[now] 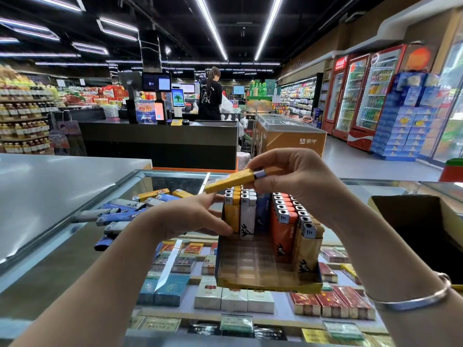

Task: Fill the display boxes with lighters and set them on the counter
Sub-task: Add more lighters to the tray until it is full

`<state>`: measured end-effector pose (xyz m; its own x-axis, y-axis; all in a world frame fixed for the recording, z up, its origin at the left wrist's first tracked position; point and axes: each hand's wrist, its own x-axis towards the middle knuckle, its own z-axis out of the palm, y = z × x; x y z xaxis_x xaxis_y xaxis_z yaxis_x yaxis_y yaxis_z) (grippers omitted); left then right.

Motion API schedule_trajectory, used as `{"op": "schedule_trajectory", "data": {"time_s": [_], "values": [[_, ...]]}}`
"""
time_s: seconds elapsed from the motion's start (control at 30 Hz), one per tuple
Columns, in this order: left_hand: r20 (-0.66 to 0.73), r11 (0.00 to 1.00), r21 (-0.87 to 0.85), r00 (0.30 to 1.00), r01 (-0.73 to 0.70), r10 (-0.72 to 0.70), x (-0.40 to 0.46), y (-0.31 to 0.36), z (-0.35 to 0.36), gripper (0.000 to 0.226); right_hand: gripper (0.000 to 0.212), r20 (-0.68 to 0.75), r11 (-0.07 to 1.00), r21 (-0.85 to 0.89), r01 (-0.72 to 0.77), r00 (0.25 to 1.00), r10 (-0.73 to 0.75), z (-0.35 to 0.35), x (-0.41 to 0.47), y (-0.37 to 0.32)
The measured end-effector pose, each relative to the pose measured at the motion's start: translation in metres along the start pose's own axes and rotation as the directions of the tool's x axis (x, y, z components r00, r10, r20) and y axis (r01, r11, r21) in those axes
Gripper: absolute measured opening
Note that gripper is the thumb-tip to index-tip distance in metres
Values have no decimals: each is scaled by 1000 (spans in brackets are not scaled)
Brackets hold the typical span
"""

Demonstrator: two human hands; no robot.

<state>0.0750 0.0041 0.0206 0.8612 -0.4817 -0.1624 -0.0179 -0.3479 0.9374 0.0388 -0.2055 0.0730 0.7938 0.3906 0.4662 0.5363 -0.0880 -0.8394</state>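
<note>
Nearest, at six o'clock on the bench (75, 246), the box (269, 276) stands half-full; the left hand (190, 216) steadies it with relaxed fingers while the right hand (288, 176) pinches a light, stiff, probably slippery lighter (230, 180) by its cap end.

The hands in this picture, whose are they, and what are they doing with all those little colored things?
They belong to a person wearing a camera on their head, so you see what they see in a shop. The right hand pinches a yellow lighter by its metal end. The left hand touches the lighter's other tip and rests against the display box. That box sits on a glass counter and is partly filled with upright lighters. More loose lighters lie in a pile to the left. Under the glass are packs of cigarettes.
</note>
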Motion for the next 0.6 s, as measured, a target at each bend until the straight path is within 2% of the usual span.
{"op": "schedule_trajectory", "data": {"time_s": [0.07, 0.13, 0.2, 0.27, 0.4, 0.47, 0.6], "values": [[30, 1000, 21, 1000, -9, 9, -2, -1, -2, 80, 19, -64, 996, -58, 68, 995, -71, 1, 0, 0], [73, 999, 34, 997, -30, 27, -2, -2, -4, 98, 17, -81, 955, -275, 111, 987, -138, 2, 0, 3], [111, 999, 29, 994, -29, 25, -3, -2, -5, 105, 18, -22, 863, -489, 129, 987, -160, 5, -1, 6], [136, 998, 42, 990, -37, 31, -4, -2, -4, 107, 18, 54, 782, -606, 150, 988, -148, 10, -3, 9], [138, 998, 28, 989, -49, 45, -6, 1, -1, 109, 18, 177, 638, -728, 248, 969, -175, 23, -3, 10], [132, 998, 41, 990, -51, 46, -6, 2, 0, 109, 18, 226, 591, -762, 265, 964, -141, 27, -2, 10], [131, 997, 61, 991, -48, 39, -3, 0, -2, 109, 23, 234, 540, -797, 269, 963, -134, 30, -2, 10]]}}
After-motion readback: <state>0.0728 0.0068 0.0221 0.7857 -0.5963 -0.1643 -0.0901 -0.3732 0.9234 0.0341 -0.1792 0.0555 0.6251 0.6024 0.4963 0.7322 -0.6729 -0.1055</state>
